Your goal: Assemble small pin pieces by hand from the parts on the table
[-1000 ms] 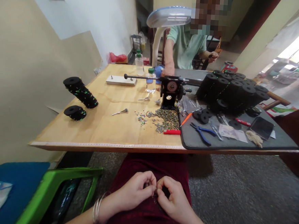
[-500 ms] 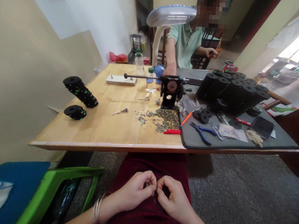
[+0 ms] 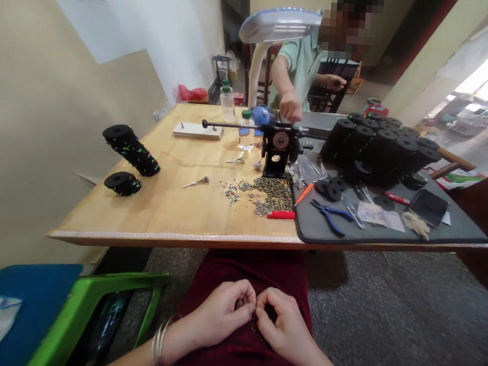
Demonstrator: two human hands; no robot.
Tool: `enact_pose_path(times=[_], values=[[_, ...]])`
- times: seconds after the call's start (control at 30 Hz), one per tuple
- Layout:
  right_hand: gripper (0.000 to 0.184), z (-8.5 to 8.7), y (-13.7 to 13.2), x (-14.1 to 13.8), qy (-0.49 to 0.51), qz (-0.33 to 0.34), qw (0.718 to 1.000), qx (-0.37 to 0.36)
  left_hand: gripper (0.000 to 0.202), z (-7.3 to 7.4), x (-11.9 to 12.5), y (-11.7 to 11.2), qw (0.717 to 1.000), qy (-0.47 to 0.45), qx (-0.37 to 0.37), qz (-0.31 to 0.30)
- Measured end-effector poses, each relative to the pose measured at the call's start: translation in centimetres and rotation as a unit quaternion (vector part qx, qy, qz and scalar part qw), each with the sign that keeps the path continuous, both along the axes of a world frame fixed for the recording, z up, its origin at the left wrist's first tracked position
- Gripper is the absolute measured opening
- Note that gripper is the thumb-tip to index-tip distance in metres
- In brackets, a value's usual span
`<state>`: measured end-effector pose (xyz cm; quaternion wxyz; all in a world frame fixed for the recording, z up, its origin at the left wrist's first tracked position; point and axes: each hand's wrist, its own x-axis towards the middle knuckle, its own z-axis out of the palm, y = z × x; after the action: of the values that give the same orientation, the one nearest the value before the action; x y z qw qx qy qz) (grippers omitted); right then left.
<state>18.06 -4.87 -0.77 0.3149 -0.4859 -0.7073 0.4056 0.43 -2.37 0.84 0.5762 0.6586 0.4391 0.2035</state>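
Observation:
Above my dark red-clothed lap (image 3: 258, 267), my left hand (image 3: 229, 310) is closed in a pinch of thumb and forefinger, with bangles at its wrist. Facing it, my right hand (image 3: 282, 322) pinches in the same way, and the fingertips of both almost meet. Whatever lies between them is too small to make out. On the table (image 3: 175, 211) ahead, a pile of small metallic pieces (image 3: 274, 196) lies beside a red stick-like object (image 3: 281, 214). A black winding device with a dial (image 3: 279, 143) and a long rod stands behind the pile.
Black foam rolls (image 3: 129, 150) stand at left, and several more (image 3: 375, 147) crowd the grey mat (image 3: 391, 232). Blue-handled pliers (image 3: 331, 216) lie on the mat. Across the table, a co-worker's hand (image 3: 291, 105) is behind the device, under a lamp (image 3: 280, 26). A green chair (image 3: 72, 310) stands lower left.
The co-worker has shifted to the right, and their hand near the device has risen into view. My own hands keep nearly the same pose and place.

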Motion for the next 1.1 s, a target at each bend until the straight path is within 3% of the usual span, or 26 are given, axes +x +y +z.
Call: enact_pose_path(times=[0.8,1.1], values=[[0.013,-0.1,-0.3,0.3,0.000,-0.005,0.999,-0.034,0.011,1.0,-0.2,-0.3,0.999,0.032,0.032,0.002],[0.013,0.5,-0.5,0.4,0.019,-0.003,0.999,-0.043,0.013,0.3,-0.1,-0.4,0.999,0.015,0.039,0.001]])
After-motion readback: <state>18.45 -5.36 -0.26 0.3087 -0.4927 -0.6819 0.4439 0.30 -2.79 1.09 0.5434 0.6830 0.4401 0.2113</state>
